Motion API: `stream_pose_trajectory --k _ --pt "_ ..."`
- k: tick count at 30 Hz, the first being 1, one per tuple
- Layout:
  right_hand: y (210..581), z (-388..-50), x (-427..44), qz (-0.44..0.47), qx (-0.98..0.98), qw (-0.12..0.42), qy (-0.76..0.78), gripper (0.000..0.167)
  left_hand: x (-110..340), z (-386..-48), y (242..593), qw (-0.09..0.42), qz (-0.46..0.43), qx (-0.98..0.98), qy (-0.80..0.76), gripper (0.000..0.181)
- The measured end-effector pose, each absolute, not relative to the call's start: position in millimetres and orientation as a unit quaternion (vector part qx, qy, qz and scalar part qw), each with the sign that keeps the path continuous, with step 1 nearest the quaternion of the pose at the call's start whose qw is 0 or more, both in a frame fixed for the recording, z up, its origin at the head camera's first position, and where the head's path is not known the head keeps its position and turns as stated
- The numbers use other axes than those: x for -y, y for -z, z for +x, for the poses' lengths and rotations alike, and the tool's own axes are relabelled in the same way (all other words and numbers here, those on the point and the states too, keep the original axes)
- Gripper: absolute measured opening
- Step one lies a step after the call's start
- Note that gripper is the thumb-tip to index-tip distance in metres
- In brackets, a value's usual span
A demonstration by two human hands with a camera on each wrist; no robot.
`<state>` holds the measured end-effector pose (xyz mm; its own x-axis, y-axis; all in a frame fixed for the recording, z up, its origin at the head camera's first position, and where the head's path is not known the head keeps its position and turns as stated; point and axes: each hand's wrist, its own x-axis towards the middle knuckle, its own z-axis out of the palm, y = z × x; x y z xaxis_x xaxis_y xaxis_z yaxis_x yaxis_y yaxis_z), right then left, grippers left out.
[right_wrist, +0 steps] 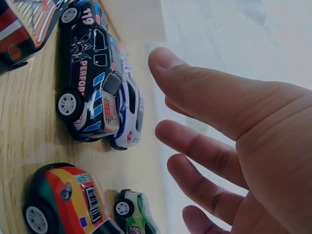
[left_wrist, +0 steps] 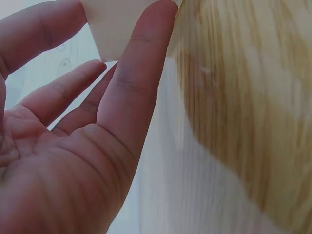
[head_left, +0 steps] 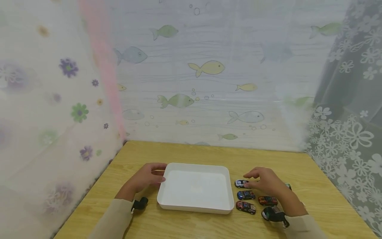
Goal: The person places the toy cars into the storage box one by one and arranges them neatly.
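The white car (head_left: 239, 183) lies in the frame's lower right, where the right hand (head_left: 267, 182), holding nothing, thumb and fingers apart, seems to be reaching. Next calls for a careful pinch: the blue car (head_left: 246, 195) crowds it below. The left hand's (head_left: 146, 177) extended fingers touch the tray (head_left: 197, 186) at lower centre.

Can see just a sliver of the green car (head_left: 287, 186) past the right grip (head_left: 265, 181), and lose one end of the white car (head_left: 240, 183) behind the thumb (head_left: 252, 185). Can't identify anything under the black wrist camera (head_left: 277, 217), nor read lettering on the red car (head_left: 246, 207) in the head view. From the right wrist, lose part of the orange car (right_wrist: 73, 197) at the bottom edge. From the left, get only a piece of the white tray (left_wrist: 114, 27), cut by the top edge.
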<state>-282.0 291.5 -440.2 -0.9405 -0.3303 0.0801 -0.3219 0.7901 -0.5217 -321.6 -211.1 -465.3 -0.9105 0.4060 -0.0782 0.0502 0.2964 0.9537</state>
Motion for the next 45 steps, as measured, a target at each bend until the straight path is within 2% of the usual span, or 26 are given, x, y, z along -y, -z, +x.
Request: stream_pose_trajectory --k 13,27,36,45 --pt "442.1 -281.8 -287.4 -0.168 -0.949 0.026 0.265 0.026 211.7 -321.7 464.8 0.167 0.154 -0.784 -0.577 0.067" --pt "444.7 -283.1 -288.1 -0.145 -0.956 0.022 0.255 0.029 212.6 -323.2 465.9 0.18 0.155 -0.774 -0.587 0.067" --pt "445.0 -280.5 -285.0 -0.111 -0.961 0.04 0.248 0.026 212.6 -323.0 464.5 0.182 0.154 -0.779 -0.58 0.067" --pt "451.2 -284.6 -283.4 -0.109 -0.964 0.027 0.241 0.023 215.1 -323.5 467.3 0.183 0.136 -0.782 -0.581 0.067"
